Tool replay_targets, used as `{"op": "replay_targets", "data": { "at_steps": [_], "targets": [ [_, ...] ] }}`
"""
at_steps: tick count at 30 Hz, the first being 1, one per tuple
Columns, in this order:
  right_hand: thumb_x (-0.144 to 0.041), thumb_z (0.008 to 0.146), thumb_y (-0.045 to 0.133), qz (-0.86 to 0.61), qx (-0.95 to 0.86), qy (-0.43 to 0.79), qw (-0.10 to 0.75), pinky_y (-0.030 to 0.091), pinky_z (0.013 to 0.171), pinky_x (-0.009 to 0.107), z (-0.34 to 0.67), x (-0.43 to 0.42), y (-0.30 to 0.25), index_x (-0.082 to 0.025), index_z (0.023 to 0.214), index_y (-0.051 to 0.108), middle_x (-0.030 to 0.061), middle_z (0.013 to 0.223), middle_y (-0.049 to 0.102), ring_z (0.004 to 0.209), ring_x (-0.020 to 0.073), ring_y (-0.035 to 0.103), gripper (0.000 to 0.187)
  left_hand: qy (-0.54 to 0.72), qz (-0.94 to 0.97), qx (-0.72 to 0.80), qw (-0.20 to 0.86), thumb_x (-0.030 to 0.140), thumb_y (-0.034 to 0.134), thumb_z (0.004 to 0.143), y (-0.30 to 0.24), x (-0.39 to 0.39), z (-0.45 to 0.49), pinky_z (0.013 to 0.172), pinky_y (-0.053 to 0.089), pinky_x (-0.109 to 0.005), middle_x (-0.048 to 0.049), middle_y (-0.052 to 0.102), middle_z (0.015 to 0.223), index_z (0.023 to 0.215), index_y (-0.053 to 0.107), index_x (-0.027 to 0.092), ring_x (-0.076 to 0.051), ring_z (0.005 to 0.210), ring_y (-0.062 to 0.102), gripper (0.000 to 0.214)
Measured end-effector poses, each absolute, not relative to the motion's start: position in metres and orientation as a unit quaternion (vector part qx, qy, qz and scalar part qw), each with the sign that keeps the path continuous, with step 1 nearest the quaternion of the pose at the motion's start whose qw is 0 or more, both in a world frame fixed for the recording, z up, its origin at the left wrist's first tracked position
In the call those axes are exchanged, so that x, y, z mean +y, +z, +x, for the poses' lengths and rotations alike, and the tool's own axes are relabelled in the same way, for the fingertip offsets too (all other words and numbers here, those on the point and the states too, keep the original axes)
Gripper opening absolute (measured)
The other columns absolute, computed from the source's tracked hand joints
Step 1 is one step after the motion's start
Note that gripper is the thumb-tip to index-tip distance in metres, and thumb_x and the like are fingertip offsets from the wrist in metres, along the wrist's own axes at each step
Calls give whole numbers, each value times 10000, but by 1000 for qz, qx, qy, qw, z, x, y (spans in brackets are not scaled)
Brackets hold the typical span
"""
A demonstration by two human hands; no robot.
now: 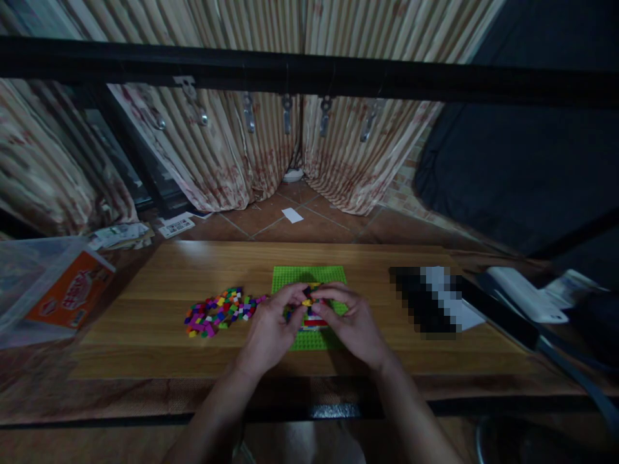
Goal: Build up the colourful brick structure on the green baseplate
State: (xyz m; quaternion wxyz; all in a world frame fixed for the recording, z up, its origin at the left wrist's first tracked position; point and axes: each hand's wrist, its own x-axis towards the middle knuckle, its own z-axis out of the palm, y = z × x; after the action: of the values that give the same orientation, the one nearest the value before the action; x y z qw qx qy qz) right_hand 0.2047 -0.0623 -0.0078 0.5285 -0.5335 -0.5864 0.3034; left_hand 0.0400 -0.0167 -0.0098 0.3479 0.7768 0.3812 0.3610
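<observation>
A green studded baseplate (309, 274) lies on the wooden table in front of me. Over its middle my left hand (274, 322) and my right hand (352, 321) meet, thumbs and forefingers closed in a pinch. Between the fingertips is a small yellow toy brick (307, 302), with a dark one close against it. Below the hands, built-up bricks with a red strip (315, 322) show on the baseplate, partly covered by my fingers. Left of my left hand spreads a loose pile of small multicoloured bricks (225, 310).
The wooden table (159, 283) bears a pixelated dark patch at right, beside a white sheet (468, 316) and a dark strap. A clear plastic bin (43, 258) with an orange label stands at left. A black bar with metal hooks (286, 115) crosses before striped curtains.
</observation>
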Motion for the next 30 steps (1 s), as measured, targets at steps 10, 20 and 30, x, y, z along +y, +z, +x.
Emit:
{"op": "replay_targets", "data": {
  "at_steps": [10, 20, 30],
  "targets": [
    [-275, 842, 626, -551, -614, 277, 493, 470, 780, 328, 205, -62, -8, -285, 879, 735, 12, 826, 670, 816, 175, 619, 116, 365, 791, 381, 311, 205, 561, 839, -12, -18, 45, 843, 524, -278, -13, 701, 940, 1169, 579, 236, -144, 876, 658, 332],
    [-339, 707, 749, -600, -535, 300, 513, 377, 1016, 428, 221, -57, -35, -308, 807, 758, 28, 1164, 593, 1129, 228, 541, 105, 398, 695, 499, 331, 247, 573, 813, -19, -2, 35, 831, 525, -314, -73, 688, 1051, 1092, 616, 172, -179, 903, 645, 292],
    [-332, 674, 759, -619, -479, 332, 527, 355, 1032, 430, 214, -57, -40, -280, 764, 752, 42, 1172, 598, 1167, 240, 527, 104, 357, 653, 501, 442, 278, 590, 804, -27, -2, 41, 864, 519, -329, -108, 666, 1161, 1162, 592, 144, -214, 1036, 633, 382]
  ]
}}
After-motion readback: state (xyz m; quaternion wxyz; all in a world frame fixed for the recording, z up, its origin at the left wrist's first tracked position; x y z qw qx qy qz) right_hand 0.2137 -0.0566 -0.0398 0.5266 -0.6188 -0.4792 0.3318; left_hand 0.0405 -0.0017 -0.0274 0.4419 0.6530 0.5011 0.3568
